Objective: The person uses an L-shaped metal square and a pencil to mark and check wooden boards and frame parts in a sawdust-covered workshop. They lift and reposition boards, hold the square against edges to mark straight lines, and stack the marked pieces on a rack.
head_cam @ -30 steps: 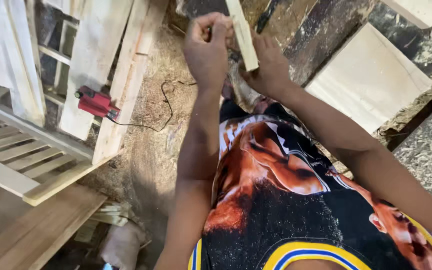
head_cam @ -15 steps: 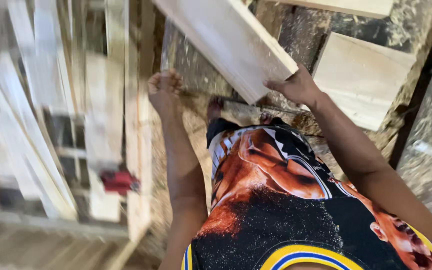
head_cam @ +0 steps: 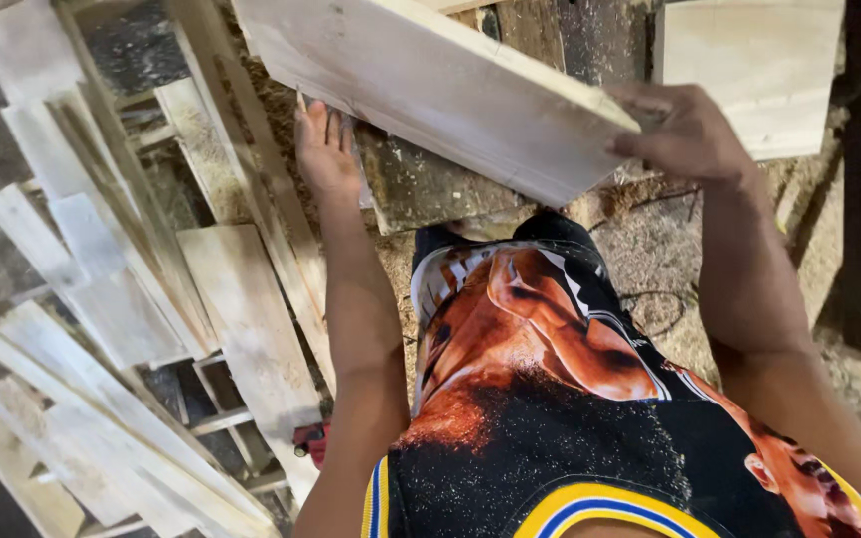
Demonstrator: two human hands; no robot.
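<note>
A wide pale wooden board [head_cam: 430, 85] lies tilted across the upper middle of the head view, held between both hands. My left hand [head_cam: 326, 144] touches its lower left edge from beneath, fingers pointing up. My right hand [head_cam: 685, 130] grips the near right corner, fingers curled over the end. Below the board I see my own printed black and orange shirt [head_cam: 550, 379].
Many pale planks and slats [head_cam: 132, 299] lean and lie stacked at the left. A red power tool [head_cam: 311, 443] peeks out beside my left arm. Another square board [head_cam: 759, 60] lies at the upper right. Sawdust covers the floor [head_cam: 650, 239], with a thin cable on it.
The view swung left and down. The board now spans between both hands, with the left hand up against its edge; a second ago both hands held a narrow strip.
</note>
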